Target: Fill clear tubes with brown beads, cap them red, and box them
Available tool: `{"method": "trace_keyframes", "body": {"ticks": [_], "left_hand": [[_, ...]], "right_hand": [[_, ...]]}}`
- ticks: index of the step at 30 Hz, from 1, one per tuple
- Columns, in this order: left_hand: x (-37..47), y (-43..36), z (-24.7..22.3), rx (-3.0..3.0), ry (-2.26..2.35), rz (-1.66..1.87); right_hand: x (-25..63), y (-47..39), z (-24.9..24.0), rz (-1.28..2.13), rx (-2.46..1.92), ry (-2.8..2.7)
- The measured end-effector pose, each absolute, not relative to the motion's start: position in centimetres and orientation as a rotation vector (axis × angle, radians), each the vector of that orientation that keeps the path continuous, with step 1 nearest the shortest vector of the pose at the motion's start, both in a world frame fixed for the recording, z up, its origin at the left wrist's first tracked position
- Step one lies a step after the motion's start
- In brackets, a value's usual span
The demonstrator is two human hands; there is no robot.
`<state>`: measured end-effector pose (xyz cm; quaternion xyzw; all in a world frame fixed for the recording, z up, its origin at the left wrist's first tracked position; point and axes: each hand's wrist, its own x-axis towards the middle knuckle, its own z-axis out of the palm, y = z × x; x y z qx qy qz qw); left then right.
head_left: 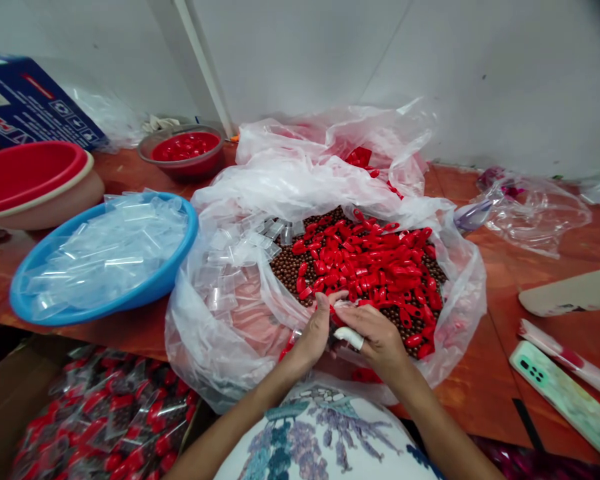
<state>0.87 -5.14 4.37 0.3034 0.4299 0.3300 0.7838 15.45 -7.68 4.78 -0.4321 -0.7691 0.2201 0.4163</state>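
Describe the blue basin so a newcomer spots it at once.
On the table, find the big plastic bag holding brown beads. Just left of it, at the near edge, sits the basin, heaped with clear sleeves. Unlike the stacked red and cream basins beyond it, this one is blue.

A small packing workshop
Loose red parts (375, 260) fill an open bag (463, 287) on the counter (480, 363); a carton (17, 390) below holds many filled packs (115, 413).

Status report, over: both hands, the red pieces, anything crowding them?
Left hand and right hand together over near side of plastic bag, grip mostly hidden. Red pieces heaped on brown beads. Clear sleeves crowding their left.
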Motion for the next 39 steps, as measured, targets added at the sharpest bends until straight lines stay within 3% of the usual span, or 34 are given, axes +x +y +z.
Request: {"method": "trace_keyframes", "body": {"ticks": [11, 17, 28, 39], "left_hand": [[0.8, -4.1, 4.8, 0.836, 0.841, 0.768], [0.0, -5.2, 4.6, 0.468, 0.655, 0.709], [0.8, -5.8, 5.1, 0.385, 0.843, 0.785], [0.0, -6.5, 4.0, 0.504, 0.928, 0.770]], "right_hand": [[14.0, -8.8, 3.6, 0.395, -1.322, -1.932], [14.8, -9.2, 3.7, 0.399, -1.345, -1.865], [14.0, -10.2, 3.2, 0.226, -1.271, -2.008], [13.3, -10.5, 3.9, 0.297, -1.456, -1.993]]}}
